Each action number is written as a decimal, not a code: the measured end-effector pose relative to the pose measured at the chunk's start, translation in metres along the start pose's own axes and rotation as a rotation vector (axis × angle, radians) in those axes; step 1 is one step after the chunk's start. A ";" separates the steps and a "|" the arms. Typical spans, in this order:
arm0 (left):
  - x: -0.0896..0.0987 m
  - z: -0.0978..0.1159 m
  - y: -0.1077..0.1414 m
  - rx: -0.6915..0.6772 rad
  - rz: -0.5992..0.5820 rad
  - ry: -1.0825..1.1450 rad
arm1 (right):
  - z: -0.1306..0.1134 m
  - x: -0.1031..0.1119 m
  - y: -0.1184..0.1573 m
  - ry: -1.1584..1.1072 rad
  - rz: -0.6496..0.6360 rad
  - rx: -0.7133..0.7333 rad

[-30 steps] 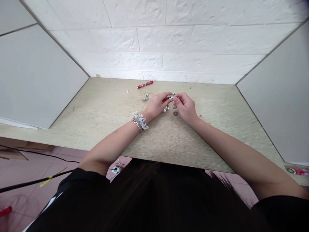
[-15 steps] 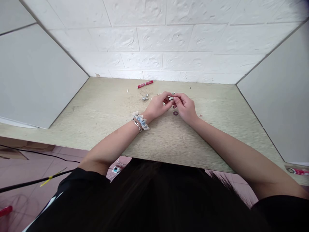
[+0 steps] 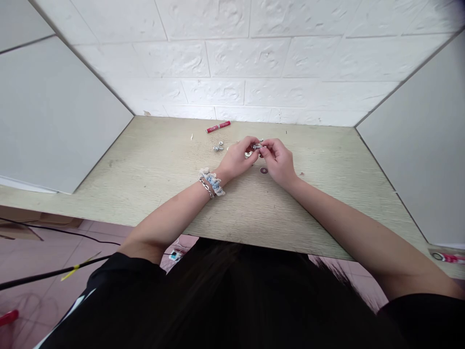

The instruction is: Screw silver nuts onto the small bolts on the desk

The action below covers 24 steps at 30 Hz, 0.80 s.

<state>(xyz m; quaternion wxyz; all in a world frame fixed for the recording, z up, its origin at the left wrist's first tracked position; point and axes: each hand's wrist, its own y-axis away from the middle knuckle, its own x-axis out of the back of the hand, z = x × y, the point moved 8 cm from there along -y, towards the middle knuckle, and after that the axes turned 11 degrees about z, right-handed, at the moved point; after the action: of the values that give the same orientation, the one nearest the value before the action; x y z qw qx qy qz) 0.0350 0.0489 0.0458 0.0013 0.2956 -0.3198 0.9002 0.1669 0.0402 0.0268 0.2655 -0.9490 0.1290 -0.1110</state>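
Between the fingertips of both hands is a small silvery metal bolt, lying roughly sideways. My left hand pinches its left end with thumb and forefinger. From the other side my right hand grips the right end, fingers closed on it. A dark round washer lies flat on the table just below the right fingers. Left of my left hand sits a little cluster of silvery bolts. Some small pieces beneath the hands are partly hidden and too small to name.
Near the wall a red tube-shaped stick lies on the pale wooden table. White brick-patterned wall rises behind. Grey panels stand at the left and right. Another red item lies at the far right.
The fingers have shifted slightly around the bolt, which both hands still hold. The right fingertips have moved a little; the things on the table stay where they were.
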 end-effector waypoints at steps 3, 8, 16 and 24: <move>-0.001 0.000 0.000 0.003 0.000 0.025 | -0.002 0.000 0.000 -0.003 0.002 0.010; -0.001 -0.002 0.000 0.022 -0.005 0.023 | -0.001 0.000 0.000 0.008 -0.001 0.015; -0.003 0.003 0.000 -0.036 -0.056 -0.030 | -0.001 -0.001 0.001 0.026 -0.021 0.013; -0.004 -0.002 0.001 0.060 -0.093 -0.016 | 0.001 -0.003 0.002 -0.002 -0.043 -0.056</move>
<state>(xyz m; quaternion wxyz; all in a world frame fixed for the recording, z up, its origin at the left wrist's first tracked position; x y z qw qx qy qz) 0.0370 0.0500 0.0418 0.0318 0.3173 -0.2786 0.9059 0.1638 0.0401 0.0242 0.2363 -0.9588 0.1111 -0.1119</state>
